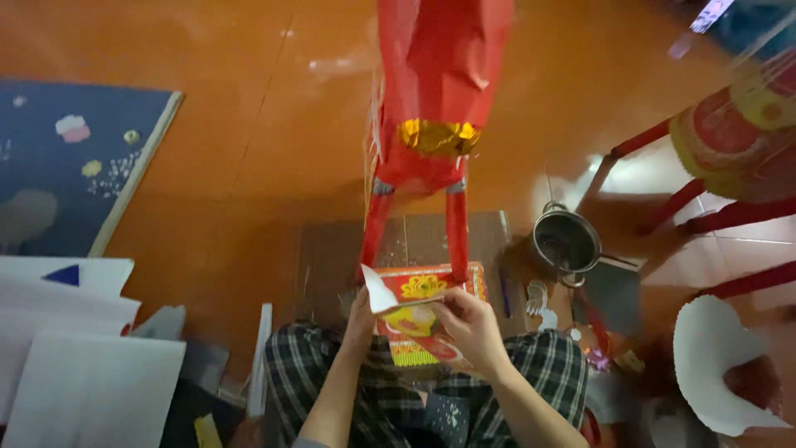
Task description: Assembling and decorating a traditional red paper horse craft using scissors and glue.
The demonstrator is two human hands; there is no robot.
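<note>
Between both hands, red-yellow printed paper

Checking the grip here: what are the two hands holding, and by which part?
Both the left hand and right hand pinch the printed red-and-yellow paper piece at its lower edge.

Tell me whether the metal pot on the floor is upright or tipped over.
Upright. The metal pot stands on the orange floor with its round open mouth facing up toward the camera; whether anything is inside cannot be told.

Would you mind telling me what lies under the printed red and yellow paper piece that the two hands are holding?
Under the printed paper piece, held by the left hand and right hand, are checked trousers and a brown cardboard sheet on the floor. Anything directly beneath it is covered.
</note>
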